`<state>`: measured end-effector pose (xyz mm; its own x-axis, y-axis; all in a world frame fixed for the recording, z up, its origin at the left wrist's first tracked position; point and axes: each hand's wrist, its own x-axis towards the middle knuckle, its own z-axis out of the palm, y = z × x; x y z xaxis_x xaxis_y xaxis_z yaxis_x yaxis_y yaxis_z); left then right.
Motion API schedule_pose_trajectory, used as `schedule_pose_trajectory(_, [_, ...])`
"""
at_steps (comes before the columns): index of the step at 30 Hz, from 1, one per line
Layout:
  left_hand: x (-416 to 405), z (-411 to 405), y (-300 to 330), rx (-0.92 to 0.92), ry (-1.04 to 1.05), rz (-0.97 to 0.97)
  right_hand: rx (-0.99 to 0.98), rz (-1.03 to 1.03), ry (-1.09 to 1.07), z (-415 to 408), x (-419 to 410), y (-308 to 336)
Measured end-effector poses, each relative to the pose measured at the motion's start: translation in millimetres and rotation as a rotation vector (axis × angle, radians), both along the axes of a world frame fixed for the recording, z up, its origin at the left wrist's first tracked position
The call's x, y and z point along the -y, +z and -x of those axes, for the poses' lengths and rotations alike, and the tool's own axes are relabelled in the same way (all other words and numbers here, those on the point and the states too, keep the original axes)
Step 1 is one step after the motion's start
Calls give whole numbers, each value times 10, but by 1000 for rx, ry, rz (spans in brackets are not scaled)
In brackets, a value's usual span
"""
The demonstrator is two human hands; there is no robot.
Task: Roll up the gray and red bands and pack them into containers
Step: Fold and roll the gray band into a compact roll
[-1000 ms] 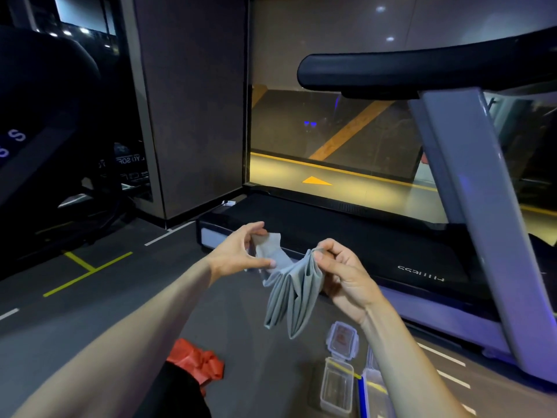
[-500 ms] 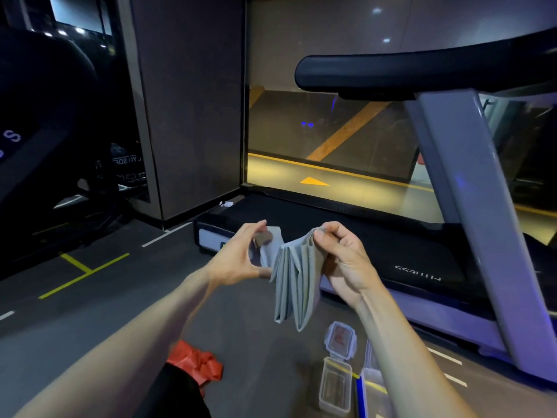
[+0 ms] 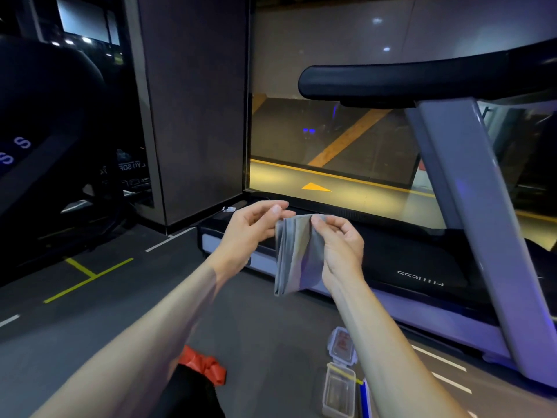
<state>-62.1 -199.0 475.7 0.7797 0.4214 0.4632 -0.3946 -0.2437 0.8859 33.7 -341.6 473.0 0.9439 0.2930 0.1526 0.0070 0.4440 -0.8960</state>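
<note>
A gray band (image 3: 297, 254), folded into several layers, hangs in the air in front of me. My right hand (image 3: 339, 245) pinches its top right edge between thumb and fingers. My left hand (image 3: 251, 229) pinches the top left corner with thumb and forefinger. A red band (image 3: 208, 368) lies crumpled on the floor by my knee. A small clear container (image 3: 339, 390) stands open on the floor at the lower right, its lid (image 3: 343, 346) flipped back.
A treadmill (image 3: 422, 267) runs across the right side, with its gray upright post (image 3: 470, 206) and black handrail (image 3: 422, 82) overhead. A dark pillar (image 3: 196, 116) stands ahead. Another machine (image 3: 45, 131) fills the left. Gray floor with yellow and white lines lies below.
The loose end of the gray band has been folded in against the stack. Both hands rose and came closer together at its top edge.
</note>
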Motion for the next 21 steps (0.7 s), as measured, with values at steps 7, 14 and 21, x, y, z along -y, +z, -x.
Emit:
schedule_pose_trajectory(7, [212, 1, -141, 57, 69, -54, 71, 60, -217, 122, -102, -2])
schedule_pose_trajectory(14, [320, 3, -145, 106, 214, -96, 109, 108, -243, 205, -73, -51])
schedule_pose_trajectory(21, [277, -3, -85, 98, 200, -21, 135, 84, -153, 138, -7, -67])
